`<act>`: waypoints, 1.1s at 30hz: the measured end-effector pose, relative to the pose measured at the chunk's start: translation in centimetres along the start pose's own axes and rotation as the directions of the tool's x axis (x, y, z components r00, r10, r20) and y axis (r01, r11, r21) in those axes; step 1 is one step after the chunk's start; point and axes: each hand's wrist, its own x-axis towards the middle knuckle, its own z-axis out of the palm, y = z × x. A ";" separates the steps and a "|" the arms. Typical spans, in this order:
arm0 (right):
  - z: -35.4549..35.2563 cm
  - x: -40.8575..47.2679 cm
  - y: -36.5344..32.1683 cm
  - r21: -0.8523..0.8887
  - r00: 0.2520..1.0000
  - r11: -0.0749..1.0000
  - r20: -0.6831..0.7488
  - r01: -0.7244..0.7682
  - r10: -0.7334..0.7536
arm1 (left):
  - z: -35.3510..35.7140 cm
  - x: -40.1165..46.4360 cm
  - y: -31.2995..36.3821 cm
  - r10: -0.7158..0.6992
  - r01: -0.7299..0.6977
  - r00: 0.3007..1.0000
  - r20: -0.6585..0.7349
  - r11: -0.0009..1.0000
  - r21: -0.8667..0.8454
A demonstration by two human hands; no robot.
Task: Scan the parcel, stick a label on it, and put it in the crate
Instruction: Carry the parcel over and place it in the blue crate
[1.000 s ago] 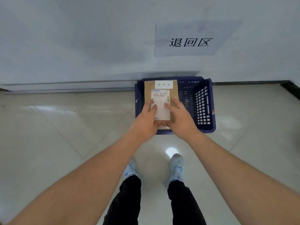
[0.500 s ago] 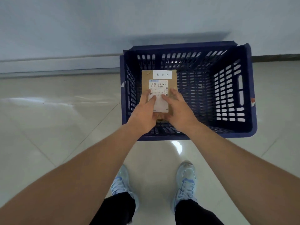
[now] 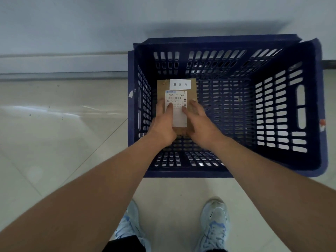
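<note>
1. Both hands clasp the parcel (image 3: pixel 177 106) from its near end: the left hand (image 3: pixel 162 124) wraps the left edge with the thumb laid across the shipping label (image 3: pixel 176 108), and the right hand (image 3: pixel 199 122) grips the right edge, fingers curled onto the top face. Each grip is pressed against the cardboard, not spread.
2. Holding it at the near end with 2 hands keeps the flat box level and leaves the far end free to go down first.
3. The parcel sits inside the blue crate (image 3: pixel 309 106), low in the near-left part, just beside the left wall. Whether its underside touches the slotted bottom, I cannot tell.
4. A small white sticker (image 3: pixel 180 84) with 3 printed characters lies on the far end of the top face, above the barcode label, so the labelling step looks done.
5. The crate stands on the tiled floor (image 3: pixel 63 142) against the wall, with the person's shoes (image 3: pixel 215 224) just short of its near rim, which explains the forward reach.
6. Judged from this, only setting down and letting go remains.
</note>
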 end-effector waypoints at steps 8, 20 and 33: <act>2.1 1.3 1.4 -0.010 0.999 0.999 -0.025 0.042 -0.042 | 1.7 1.3 -1.3 -0.015 0.017 0.998 -0.056 0.999 0.043; -1.7 -1.6 -2.9 -0.099 0.980 0.976 0.037 -0.193 0.197 | -0.6 -1.4 1.6 -0.109 0.114 0.993 -0.040 0.981 0.157; -12.3 -15.8 -13.9 -0.056 0.982 0.981 -0.044 -0.188 0.185 | -12.0 -15.4 11.8 -0.031 -0.013 0.995 0.095 0.901 0.433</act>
